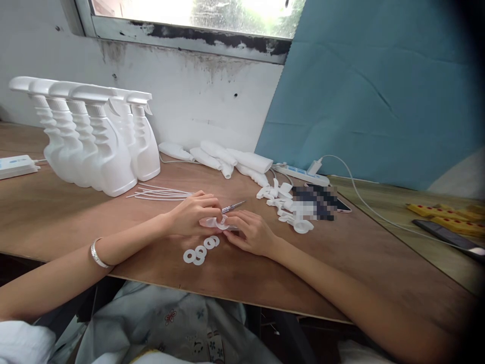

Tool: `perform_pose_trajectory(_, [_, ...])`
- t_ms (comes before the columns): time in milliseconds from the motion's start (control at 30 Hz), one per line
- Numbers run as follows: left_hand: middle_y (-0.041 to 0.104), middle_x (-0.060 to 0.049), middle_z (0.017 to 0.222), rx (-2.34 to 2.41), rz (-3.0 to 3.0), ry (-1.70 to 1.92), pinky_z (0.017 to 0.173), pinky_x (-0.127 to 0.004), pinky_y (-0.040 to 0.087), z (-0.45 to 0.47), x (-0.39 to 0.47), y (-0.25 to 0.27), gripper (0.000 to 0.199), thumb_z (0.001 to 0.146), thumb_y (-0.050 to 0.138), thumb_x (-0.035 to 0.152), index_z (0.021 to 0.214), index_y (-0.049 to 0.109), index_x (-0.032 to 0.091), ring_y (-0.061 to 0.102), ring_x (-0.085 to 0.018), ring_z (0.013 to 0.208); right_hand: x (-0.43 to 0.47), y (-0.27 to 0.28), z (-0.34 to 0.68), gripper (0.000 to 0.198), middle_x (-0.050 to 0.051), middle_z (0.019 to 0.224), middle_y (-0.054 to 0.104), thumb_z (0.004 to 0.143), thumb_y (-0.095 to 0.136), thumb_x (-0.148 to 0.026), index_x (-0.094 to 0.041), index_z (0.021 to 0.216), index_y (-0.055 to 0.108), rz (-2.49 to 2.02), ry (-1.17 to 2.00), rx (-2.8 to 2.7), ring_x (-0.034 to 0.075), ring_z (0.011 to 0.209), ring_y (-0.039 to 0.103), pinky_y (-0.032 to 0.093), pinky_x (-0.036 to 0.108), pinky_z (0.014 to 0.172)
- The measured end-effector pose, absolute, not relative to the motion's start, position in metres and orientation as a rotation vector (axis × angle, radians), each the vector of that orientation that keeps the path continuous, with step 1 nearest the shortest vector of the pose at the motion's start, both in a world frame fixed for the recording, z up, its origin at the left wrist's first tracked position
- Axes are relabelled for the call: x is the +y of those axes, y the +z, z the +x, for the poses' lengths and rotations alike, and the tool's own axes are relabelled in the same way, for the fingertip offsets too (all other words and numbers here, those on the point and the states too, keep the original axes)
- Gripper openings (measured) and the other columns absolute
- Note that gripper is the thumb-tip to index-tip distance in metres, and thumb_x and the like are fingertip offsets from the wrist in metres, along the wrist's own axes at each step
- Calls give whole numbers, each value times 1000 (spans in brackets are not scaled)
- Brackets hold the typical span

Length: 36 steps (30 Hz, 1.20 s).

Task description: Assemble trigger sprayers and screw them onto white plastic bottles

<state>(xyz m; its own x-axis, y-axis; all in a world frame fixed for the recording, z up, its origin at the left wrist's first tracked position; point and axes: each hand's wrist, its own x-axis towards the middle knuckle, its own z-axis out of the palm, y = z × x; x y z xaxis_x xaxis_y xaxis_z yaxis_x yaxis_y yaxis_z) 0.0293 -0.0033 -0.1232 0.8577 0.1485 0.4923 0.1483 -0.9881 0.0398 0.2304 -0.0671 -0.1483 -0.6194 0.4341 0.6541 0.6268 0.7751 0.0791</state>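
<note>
My left hand [196, 214] and my right hand [253, 232] meet above the wooden table, with fingers closed on a small white plastic spray-head part [222, 223]. Fingers cover much of this part, so its full shape is hidden. A slim screwdriver [234, 207] with a metal shaft shows just behind the fingers; I cannot tell whether it touches them. Close in front of my hands lie several flat white ring washers [200, 251], some overlapping. Left of my left hand is a bundle of thin white tubes [162, 193].
White spray bottles [113, 162] stand grouped at the left. Long white plastic pieces [231, 157] lie along the wall, and loose white trigger parts [284, 202] lie right of my hands. Beyond are a power strip [303, 174] and a phone [443, 235] at far right.
</note>
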Motion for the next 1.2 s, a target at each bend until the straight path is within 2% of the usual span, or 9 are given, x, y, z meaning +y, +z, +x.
perform_pose_trajectory(800, [60, -4, 82, 128, 3017, 901, 70, -25, 34, 28, 1, -124, 24, 82, 54, 39, 75, 63, 18, 53, -13, 75, -67, -148, 231, 12, 8, 93, 63, 84, 50, -19, -18, 95, 54, -765, -194, -2336, 16, 83, 60, 50, 28, 70])
perform_pose_trajectory(1200, [55, -5, 88, 178, 2973, 825, 74, -26, 35, 28, 1, -127, 20, 85, 50, 35, 86, 61, 18, 51, -13, 76, -63, -152, 234, 9, 5, 84, 60, 86, 47, -23, -20, 92, 54, -836, -146, -2315, 14, 70, 57, 47, 25, 63])
